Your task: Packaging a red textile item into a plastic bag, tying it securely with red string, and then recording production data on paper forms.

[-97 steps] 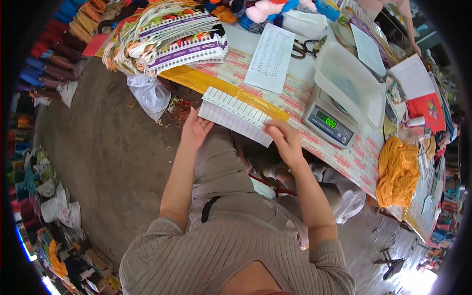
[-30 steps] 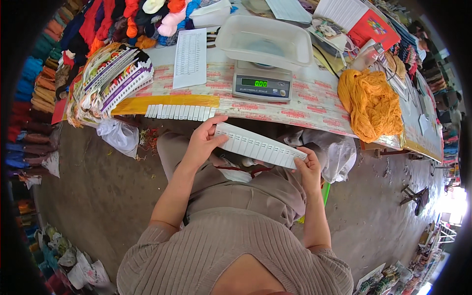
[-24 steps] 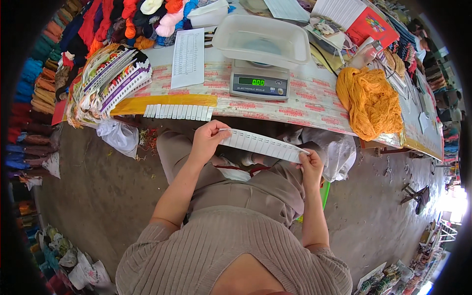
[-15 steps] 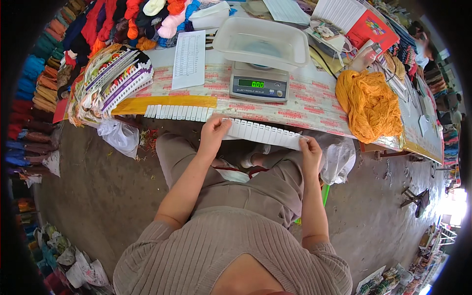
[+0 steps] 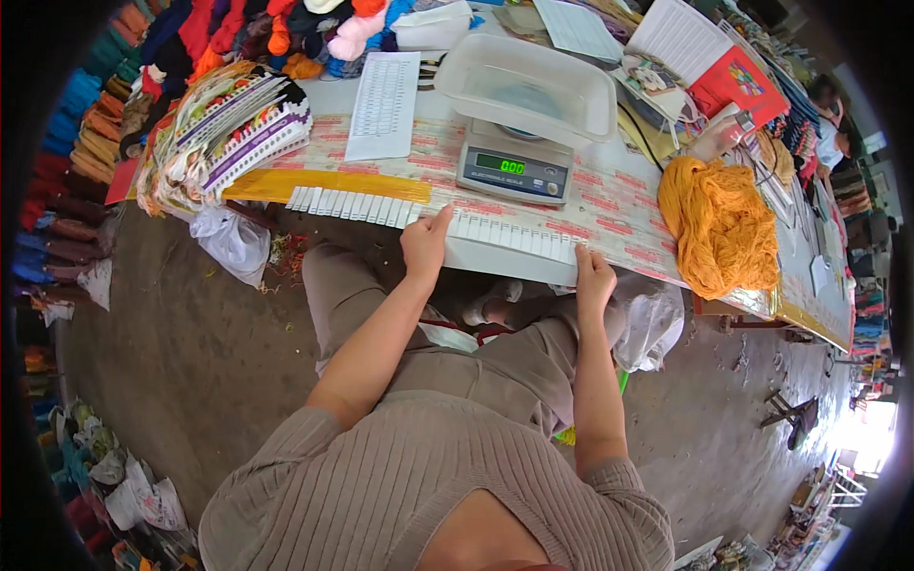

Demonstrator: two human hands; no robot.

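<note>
Between my hands a white card strip (image 5: 509,264) lies along the table's front edge, with a row of small printed tabs along its upper side. The left end is held by my left hand (image 5: 425,249), its thumb pointing up over the card. My right hand (image 5: 595,279) pinches the right end between thumb and fingers. Left of my left hand, a row of narrow white tabs (image 5: 357,206) lines the table edge. Behind the strip stands an electronic scale (image 5: 514,173) with a lit green display. A clear plastic tub (image 5: 595,93) rests on its platform.
A bundle of orange yarn (image 5: 721,228) lies to the right. At the left sits a stack of yarn sample cards (image 5: 252,143), near a printed sheet (image 5: 383,105). Colourful skeins (image 5: 205,38) pile up behind them. White plastic bags (image 5: 231,246) hang below the table edge.
The card strip has tipped so that more of its plain lower part shows. Both hands still hold its ends; my left thumb now points up. The whole view has shifted slightly.
</note>
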